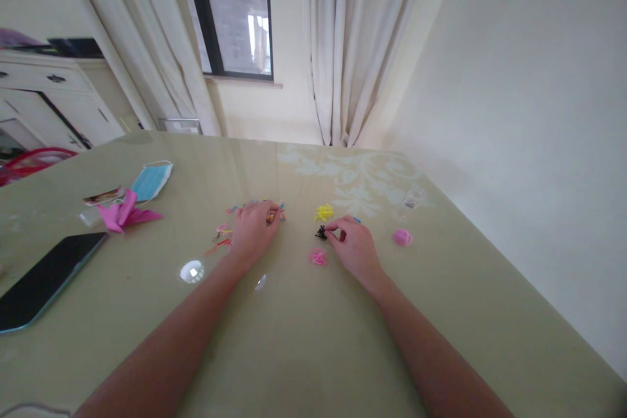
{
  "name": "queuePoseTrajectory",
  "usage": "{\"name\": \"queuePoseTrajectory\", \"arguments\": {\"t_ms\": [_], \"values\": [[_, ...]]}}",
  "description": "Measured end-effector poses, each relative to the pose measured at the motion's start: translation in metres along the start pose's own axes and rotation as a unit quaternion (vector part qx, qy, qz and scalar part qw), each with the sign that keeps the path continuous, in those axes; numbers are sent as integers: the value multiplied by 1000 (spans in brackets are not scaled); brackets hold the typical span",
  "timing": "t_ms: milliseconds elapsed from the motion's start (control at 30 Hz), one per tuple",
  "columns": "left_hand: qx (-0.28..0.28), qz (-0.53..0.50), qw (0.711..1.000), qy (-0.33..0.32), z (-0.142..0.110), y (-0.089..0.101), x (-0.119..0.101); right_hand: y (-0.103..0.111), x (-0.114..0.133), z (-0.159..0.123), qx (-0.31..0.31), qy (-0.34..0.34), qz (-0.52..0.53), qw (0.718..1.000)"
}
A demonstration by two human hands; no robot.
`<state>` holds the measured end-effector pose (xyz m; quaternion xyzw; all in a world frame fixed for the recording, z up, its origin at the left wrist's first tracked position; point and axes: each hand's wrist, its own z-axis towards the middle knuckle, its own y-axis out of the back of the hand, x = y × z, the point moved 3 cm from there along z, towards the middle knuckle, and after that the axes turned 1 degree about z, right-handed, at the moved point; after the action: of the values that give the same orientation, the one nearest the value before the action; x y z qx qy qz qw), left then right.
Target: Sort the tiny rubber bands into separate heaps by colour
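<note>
My left hand (255, 225) rests on the table over a scatter of small thin mixed-colour pieces (225, 241), red, pink, blue and orange, too small to name. Its fingers are curled in, with a bit of orange-yellow showing by the thumb; its grip is partly hidden. My right hand (355, 245) pinches thumb and forefinger together at the edge of a little black pile (321, 232). Whatever lies between those fingertips is too small to make out. Just beyond is a yellow pile (323, 212), and nearer to me a pink pile (318, 257). A blue piece (357, 220) shows behind the right hand.
Right of my right hand lies a pink round item (402, 237), with a small clear item (412, 199) farther back. At left are a phone (49, 277), a pink folded-paper shape (125, 212) and a blue face mask (152, 181). A wall (539, 144) borders the table's right.
</note>
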<state>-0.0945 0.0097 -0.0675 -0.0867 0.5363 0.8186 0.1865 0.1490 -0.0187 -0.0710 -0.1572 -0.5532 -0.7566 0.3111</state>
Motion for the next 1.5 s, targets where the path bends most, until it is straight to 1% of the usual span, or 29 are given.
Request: {"name": "queuePoseTrajectory", "arguments": {"t_ms": [133, 300, 433, 567, 633, 700, 733, 833, 900, 967, 1067, 1167, 1233, 1267, 1300, 1367, 1400, 1467, 1500], "values": [[-1, -47, 999, 8, 2, 4, 2, 2, 2, -1, -15, 8, 17, 1000], [-16, -109, 994, 4, 2, 3, 3, 4, 5, -2, -25, 20, 23, 999], [-17, -129, 991, 8, 1, 1, 4, 4, 7, -3, -30, 26, 26, 999], [-12, -137, 990, 26, 1, 1, 6, 5, 8, -3, -36, 31, 29, 998], [-16, -159, 987, 31, 1, 2, 4, 7, 9, -3, -43, 30, 37, 998], [-13, -211, 977, 21, 1, 3, -3, 9, 12, -3, -55, 33, 60, 996], [-4, -247, 969, 5, 0, 3, -10, 9, 14, -3, -58, 33, 82, 994], [38, -349, 934, -64, -7, 4, -33, 10, 18, -4, -50, 27, 170, 984], [59, -387, 916, -84, -14, 4, -46, 10, 21, -5, -39, 28, 211, 976], [64, -409, 908, -71, -19, 4, -52, 10, 24, -6, -39, 36, 224, 973], [63, -436, 897, -43, -23, 2, -52, 13, 27, -7, -45, 37, 231, 971], [69, -449, 890, -49, -20, 2, -48, 21, 30, -7, -40, 15, 276, 960], [65, -426, 900, -59, -17, 3, -43, 27, 33, -8, -24, -9, 341, 940], [59, -395, 915, -64, -15, 4, -39, 30, 34, -8, -14, -20, 378, 925], [52, -347, 934, -70, -13, 3, -35, 33, 35, -9, -5, -28, 413, 910], [43, -210, 973, -81, -11, 1, -26, 37, 37, -10, 5, -38, 465, 885], [42, -136, 986, -82, -11, -1, -20, 38, 37, -10, 7, -42, 480, 876], [47, -20, 996, -78, -11, -7, -10, 39, 37, -10, 7, -50, 495, 867], [51, 16, 996, -75, -11, -9, -6, 38, 35, -9, 5, -56, 499, 865]]}}
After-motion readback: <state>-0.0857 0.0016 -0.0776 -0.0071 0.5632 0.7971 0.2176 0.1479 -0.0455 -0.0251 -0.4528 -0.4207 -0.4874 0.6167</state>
